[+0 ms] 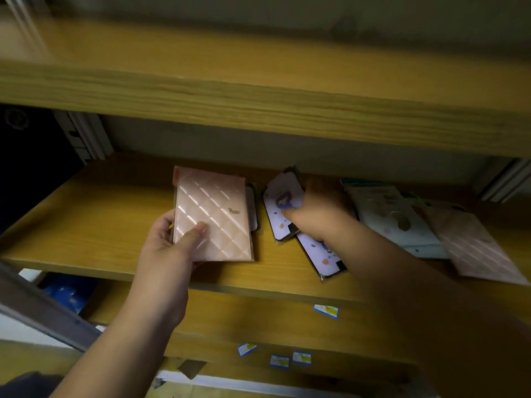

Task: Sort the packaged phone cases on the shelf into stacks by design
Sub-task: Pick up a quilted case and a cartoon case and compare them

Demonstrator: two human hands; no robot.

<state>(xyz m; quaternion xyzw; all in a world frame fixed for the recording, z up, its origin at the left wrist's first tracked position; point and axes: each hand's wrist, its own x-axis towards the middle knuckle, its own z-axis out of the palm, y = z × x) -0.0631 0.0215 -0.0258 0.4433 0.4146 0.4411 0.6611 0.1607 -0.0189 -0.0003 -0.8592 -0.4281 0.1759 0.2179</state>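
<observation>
L hand (169,239) grip pinches pink quilted case (212,216); R hand (319,214) grip, blurred, apparently holds lilac case (283,208).

**Gloss over matt wood**

Under my left hand (169,242) the pink quilted case (212,214) sits in clear plastic wrap, glossy, its diagonal ridges catching bright streaks. In my right hand (313,214) the lilac case (283,208) has smooth, shiny film over a printed face. Beneath both grips the shelf (100,225) looks like matt, yellowish wood grain. Right of my right hand, another quilted pink pack (471,248) looks duller.
</observation>
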